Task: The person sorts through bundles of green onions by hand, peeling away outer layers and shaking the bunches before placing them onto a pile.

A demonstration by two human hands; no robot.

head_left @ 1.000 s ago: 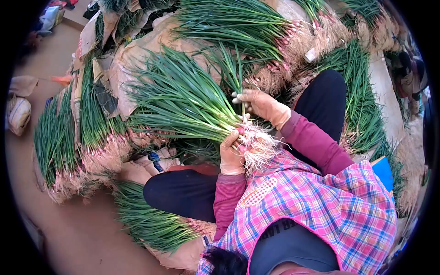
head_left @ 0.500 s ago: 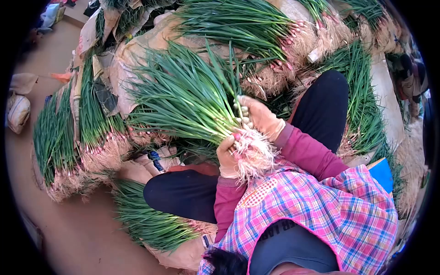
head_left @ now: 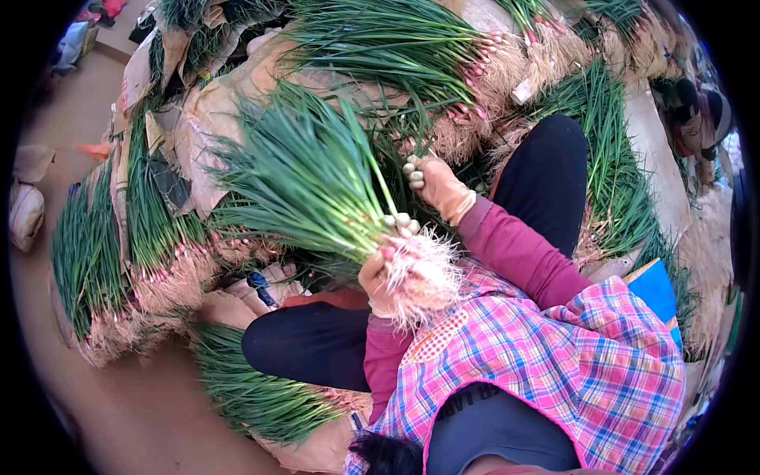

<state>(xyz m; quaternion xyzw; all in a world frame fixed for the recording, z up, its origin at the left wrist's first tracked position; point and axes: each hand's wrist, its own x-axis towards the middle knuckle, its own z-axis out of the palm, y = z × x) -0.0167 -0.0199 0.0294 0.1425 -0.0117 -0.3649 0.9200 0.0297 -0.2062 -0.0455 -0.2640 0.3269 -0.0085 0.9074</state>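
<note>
A thick bunch of spring onions [head_left: 317,186], with pink bulbs and pale roots, is gripped in my gloved left hand [head_left: 378,286]. The left fingertips show on the far side of the stems, just above the bulbs. The roots hang over my lap, and the long green leaves fan out to the upper left. My gloved right hand [head_left: 439,186] is apart from the bunch, to its right, with its fingers curled closed. Green leaves overlap the fingertips; I cannot tell what that hand holds.
More spring onion bundles [head_left: 396,39] lie on sacking ahead, with others at the left [head_left: 162,229] and right [head_left: 609,158]. Another bundle [head_left: 261,388] lies beside my bent left knee [head_left: 305,336]. A blue object [head_left: 655,294] is by my right side. Brown floor [head_left: 150,412] shows at left.
My right hand has come away from the held bunch, moving up and slightly right with fingers closed. The left hand still holds the bunch, now slightly lower and further left.
</note>
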